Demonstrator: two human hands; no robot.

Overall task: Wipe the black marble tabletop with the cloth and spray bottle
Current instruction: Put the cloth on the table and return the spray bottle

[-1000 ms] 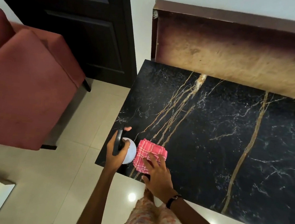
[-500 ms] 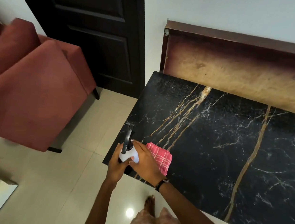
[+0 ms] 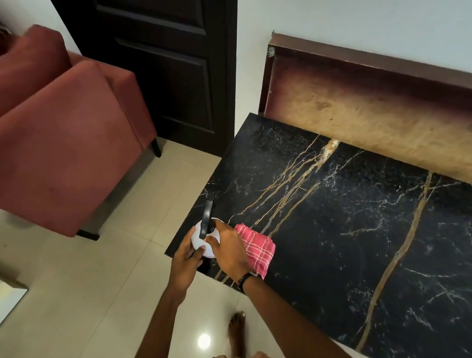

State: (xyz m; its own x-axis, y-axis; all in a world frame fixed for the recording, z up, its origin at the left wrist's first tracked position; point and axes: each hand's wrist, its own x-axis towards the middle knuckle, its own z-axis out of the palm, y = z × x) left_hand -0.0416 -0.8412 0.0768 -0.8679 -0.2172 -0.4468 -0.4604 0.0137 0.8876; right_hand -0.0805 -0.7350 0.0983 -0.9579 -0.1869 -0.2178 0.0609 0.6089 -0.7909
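A white spray bottle (image 3: 199, 239) with a black trigger head stands at the near left corner of the black marble tabletop (image 3: 352, 230). My left hand (image 3: 184, 262) grips the bottle's body from below. My right hand (image 3: 227, 250) is laid over the bottle's top and right side, fingers wrapped on it near the black head. A folded pink checked cloth (image 3: 257, 249) lies on the marble just right of the bottle, partly under my right wrist.
A red upholstered armchair (image 3: 48, 141) stands to the left on the tiled floor. A dark door (image 3: 165, 60) is behind it. A brown wooden board (image 3: 375, 113) leans against the wall behind the table. My bare foot (image 3: 238, 334) is near the table edge.
My right hand left the cloth and moved left onto the spray bottle. The left hand kept hold of the bottle. The view shifted down and right.
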